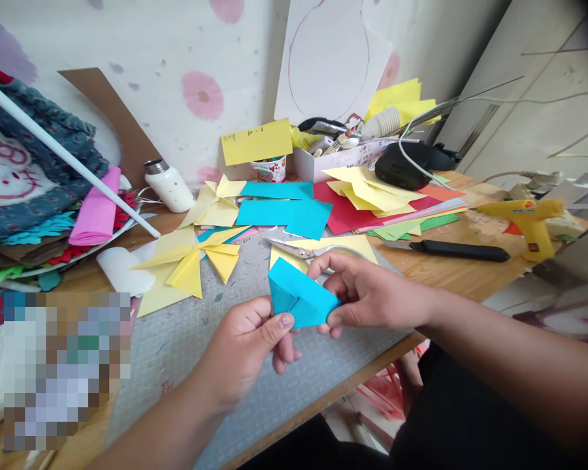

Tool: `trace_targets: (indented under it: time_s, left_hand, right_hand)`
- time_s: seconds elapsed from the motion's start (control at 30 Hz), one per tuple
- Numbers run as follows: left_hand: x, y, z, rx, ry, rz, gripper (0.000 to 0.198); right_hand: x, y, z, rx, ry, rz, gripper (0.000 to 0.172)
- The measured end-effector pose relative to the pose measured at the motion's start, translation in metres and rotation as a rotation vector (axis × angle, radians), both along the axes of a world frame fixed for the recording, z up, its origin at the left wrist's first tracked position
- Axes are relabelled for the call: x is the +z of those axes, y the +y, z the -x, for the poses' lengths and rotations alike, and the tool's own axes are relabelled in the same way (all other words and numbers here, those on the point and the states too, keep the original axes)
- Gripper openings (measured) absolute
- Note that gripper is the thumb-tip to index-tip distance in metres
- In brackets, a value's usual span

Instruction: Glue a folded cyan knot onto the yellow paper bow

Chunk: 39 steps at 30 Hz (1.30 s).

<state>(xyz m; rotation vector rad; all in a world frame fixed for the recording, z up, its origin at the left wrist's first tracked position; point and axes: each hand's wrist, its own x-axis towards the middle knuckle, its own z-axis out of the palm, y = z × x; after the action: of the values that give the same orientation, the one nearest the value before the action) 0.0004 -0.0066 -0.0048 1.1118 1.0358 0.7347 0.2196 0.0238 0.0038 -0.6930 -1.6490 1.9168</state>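
Between my two hands is a folded piece of blue paper, raised over the grey cutting mat. My left hand pinches its lower left corner, thumb on top. At the right end, my right hand grips the paper between thumb and fingers. A crease and a folded flap show on its face. Just behind it lie scissors on a pale yellow sheet. Flat blue paper pieces lie farther back. Folded yellow paper shapes rest to the left.
A black-handled knife and a yellow glue gun lie to the right. Coloured sheets are stacked behind. Along the wall stand a white bottle, a paper cup and a box of tools. A white paper roll lies left.
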Motion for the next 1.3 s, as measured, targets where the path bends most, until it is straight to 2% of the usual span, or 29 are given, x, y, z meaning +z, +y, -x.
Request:
trace_targets:
  time_s: [0.1,0.17,0.3,0.4,0.47,0.53,0.63,0.73,0.8,0.93,1.1,1.2,1.3]
  left_hand:
    - [0.004,0.004,0.0,0.089,-0.079,0.026,0.026]
    - [0.007,0.005,0.002,0.076,-0.041,0.017,0.023]
    - [0.008,0.005,0.002,-0.115,0.234,-0.092,0.018]
    - [0.006,0.004,0.002,-0.171,0.348,-0.171,0.017]
    - [0.003,0.005,0.003,-0.135,0.31,-0.158,0.019]
    - [0.001,0.006,0.003,-0.031,0.176,-0.125,0.019]
    - [0.0,0.007,0.002,0.135,-0.03,-0.1,0.019]
    - [0.0,0.007,0.002,0.191,-0.104,-0.101,0.02]
    - [-0.001,0.007,0.003,0.178,-0.078,-0.111,0.019]
    - [-0.004,0.006,0.006,0.134,0.035,-0.161,0.022]
    - [-0.001,0.004,0.004,0.158,-0.035,-0.098,0.026]
    - [0.002,0.003,0.001,0.178,-0.092,-0.066,0.025]
    - [0.004,0.002,0.0,0.22,-0.123,-0.043,0.028]
  right_hand:
    - [0.001,0.007,-0.004,0.063,0.031,0.05,0.047]
    - [0.004,0.011,-0.005,0.022,0.057,0.05,0.052]
    - [0.006,0.014,0.009,-0.187,0.144,0.106,0.049]
    - [-0.001,0.011,0.029,-0.359,0.102,0.114,0.038]
    - [-0.007,0.008,0.038,-0.469,0.126,0.074,0.032]
    - [-0.011,0.006,0.041,-0.533,0.183,0.036,0.027]
    - [-0.012,0.005,0.035,-0.501,0.221,-0.03,0.021]
    - [-0.007,0.003,0.025,-0.387,0.131,-0.199,0.021]
    - [-0.003,0.002,0.022,-0.345,0.015,-0.414,0.027]
    - [0.001,-0.002,0.023,-0.368,-0.169,-0.887,0.03]
    - [-0.002,-0.005,0.025,-0.431,-0.247,-1.284,0.025]
    - [-0.003,-0.007,0.026,-0.476,-0.311,-1.423,0.023]
    - [-0.003,-0.009,0.027,-0.452,-0.283,-1.411,0.023]
